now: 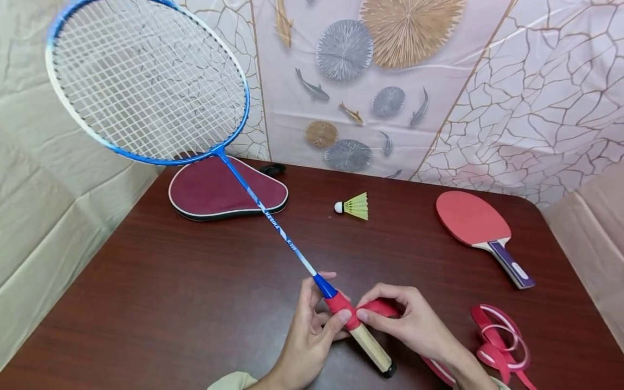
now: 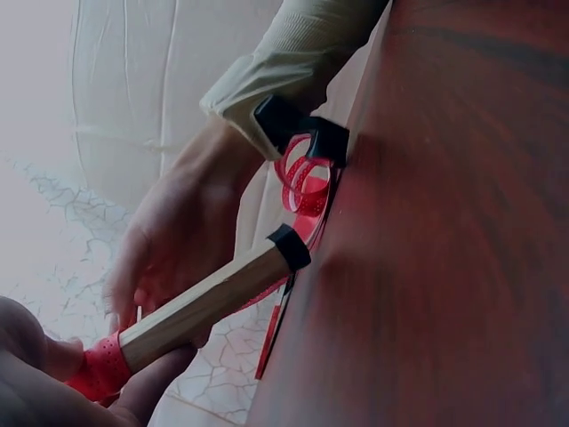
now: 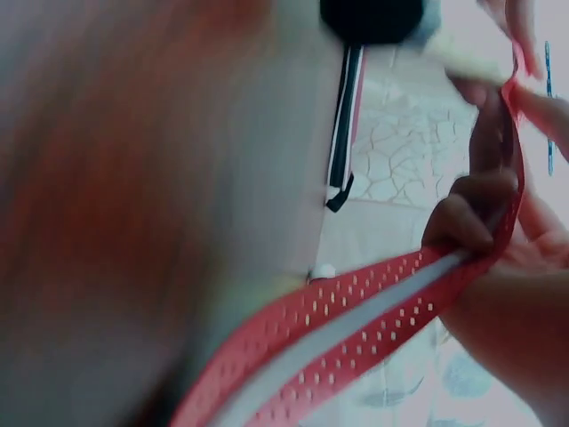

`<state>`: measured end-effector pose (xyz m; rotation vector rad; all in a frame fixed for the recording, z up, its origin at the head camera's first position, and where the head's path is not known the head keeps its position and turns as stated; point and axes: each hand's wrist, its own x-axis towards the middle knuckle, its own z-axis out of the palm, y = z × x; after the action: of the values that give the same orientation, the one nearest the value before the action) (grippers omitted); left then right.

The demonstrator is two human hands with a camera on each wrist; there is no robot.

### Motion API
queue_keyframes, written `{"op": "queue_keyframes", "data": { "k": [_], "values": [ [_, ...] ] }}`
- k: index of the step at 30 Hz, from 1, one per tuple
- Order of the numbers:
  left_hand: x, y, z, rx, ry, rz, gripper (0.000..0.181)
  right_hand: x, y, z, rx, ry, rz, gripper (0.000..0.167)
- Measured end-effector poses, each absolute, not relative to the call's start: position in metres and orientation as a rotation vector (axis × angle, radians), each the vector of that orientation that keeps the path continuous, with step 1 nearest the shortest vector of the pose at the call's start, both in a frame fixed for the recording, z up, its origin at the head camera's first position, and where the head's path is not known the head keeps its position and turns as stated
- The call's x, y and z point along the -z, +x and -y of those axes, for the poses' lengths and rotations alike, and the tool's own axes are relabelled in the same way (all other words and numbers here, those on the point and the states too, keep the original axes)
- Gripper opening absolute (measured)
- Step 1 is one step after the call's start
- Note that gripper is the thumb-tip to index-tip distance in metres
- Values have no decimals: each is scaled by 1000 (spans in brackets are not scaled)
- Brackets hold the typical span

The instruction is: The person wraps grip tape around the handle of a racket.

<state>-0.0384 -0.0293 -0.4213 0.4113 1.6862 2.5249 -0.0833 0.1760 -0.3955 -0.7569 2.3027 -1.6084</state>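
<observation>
Badminton racket, handle part-wrapped in red tape

Location: the racket is slanting above the table, its head pointing up to the far left.

Grip: the left hand is gripping the handle at the wrapped part, thumb pressing on the tape; the right hand is pinching the tape's loose length beside it.

Handling: the racket is probably weighing little, with a stiff shaft and delicate strings; the bare wood is offering the firmest hold. The tape is looking soft and bendy, suiting a fingertip pinch; loose coils are lying at the right.

Containers: one maroon case, lying beyond the hands and appearing closed; whether it is holding anything, cannot tell.
</observation>
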Motion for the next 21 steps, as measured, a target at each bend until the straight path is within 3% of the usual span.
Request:
{"op": "queue_keyframes", "data": {
  "k": [16, 21],
  "values": [
    [415, -41, 29, -2565, 340, -1625, 58, 396, -68, -169, 1730, -653, -2384, 11],
    [416, -42, 32, -2560, 328, -1639, 58, 397, -67, -164, 1756, -813, -2530, 20]
  ]
}}
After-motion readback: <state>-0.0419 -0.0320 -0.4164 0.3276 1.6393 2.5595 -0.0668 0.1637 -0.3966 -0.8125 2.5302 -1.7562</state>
